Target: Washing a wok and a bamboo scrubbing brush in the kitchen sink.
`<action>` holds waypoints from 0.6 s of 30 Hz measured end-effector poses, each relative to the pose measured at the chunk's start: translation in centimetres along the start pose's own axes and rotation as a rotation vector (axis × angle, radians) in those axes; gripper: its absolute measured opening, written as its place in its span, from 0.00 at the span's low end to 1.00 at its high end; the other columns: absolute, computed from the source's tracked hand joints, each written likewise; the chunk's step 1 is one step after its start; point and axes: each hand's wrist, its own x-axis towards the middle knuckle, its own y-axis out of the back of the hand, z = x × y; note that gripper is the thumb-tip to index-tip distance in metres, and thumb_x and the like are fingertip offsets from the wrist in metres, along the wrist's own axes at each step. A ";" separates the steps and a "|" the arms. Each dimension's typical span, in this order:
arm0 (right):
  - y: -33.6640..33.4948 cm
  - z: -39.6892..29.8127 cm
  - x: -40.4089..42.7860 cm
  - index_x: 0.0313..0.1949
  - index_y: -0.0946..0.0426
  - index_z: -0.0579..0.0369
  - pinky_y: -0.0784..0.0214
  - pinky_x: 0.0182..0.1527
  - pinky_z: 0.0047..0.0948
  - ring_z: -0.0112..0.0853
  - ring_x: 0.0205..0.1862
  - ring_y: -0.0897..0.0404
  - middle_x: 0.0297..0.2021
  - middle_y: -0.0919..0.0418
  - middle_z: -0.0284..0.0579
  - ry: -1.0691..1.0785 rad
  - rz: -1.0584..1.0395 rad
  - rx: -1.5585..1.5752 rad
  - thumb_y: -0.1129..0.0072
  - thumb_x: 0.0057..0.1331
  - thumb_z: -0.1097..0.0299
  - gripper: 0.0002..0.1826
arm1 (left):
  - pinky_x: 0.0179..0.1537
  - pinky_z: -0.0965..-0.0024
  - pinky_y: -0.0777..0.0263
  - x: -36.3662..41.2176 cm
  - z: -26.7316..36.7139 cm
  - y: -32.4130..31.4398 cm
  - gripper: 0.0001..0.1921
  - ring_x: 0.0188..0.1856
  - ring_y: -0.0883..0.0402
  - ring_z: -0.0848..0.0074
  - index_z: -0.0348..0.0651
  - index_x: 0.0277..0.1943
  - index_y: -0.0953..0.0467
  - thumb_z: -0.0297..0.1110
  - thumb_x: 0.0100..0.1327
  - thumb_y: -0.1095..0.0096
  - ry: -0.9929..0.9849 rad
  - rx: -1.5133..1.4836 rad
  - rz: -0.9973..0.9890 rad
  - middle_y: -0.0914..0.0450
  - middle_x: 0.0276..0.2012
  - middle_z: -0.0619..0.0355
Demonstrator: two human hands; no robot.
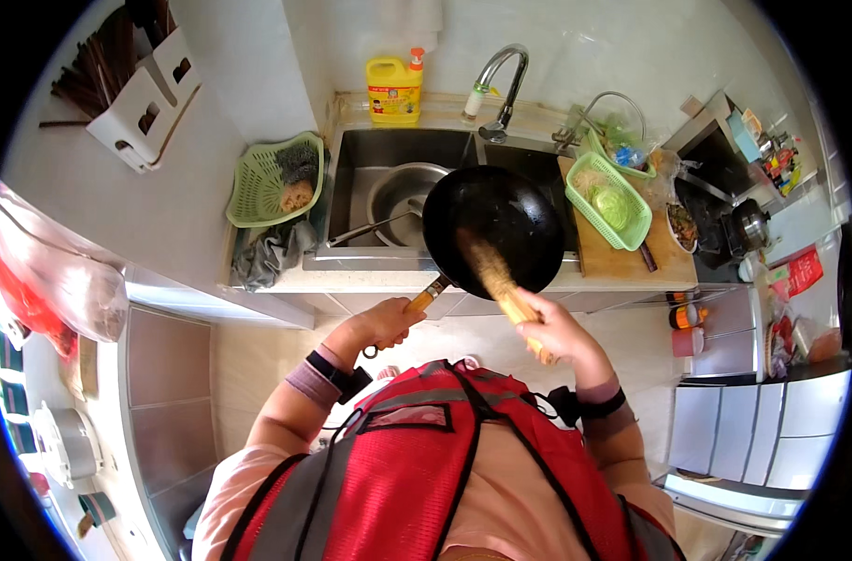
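Observation:
My left hand [382,324] grips the wooden handle of a black wok [517,203], which is held tilted over the front of the sink. In my right hand [563,331] is a bamboo wok brush [500,280]; its blurred bristles lie over the inside of the wok. Behind the wok, the left basin of the stainless steel sink [349,168] holds a metal bowl [380,193] and a long-handled utensil [370,229]. A chrome faucet [517,77] curves above the sink. The wok hides part of both basins.
Left of the sink are a green basket [254,189] with scouring pads and a grey cloth [275,256]. A yellow detergent jug [394,91] stands behind. At right, a cutting board [601,259] bears a green basket [629,235] with cabbage; a knife handle [648,257] shows beside it.

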 end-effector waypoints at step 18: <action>-3.4 -1.1 4.9 0.70 0.48 0.49 0.31 0.21 0.28 0.25 0.21 0.26 0.33 0.25 0.41 0.112 0.070 0.048 0.45 0.61 0.79 0.39 | 0.16 0.69 0.35 1.4 -0.3 0.3 0.19 0.18 0.30 0.74 0.36 0.40 0.33 0.48 0.67 0.47 -0.003 0.046 -0.055 0.30 0.21 0.57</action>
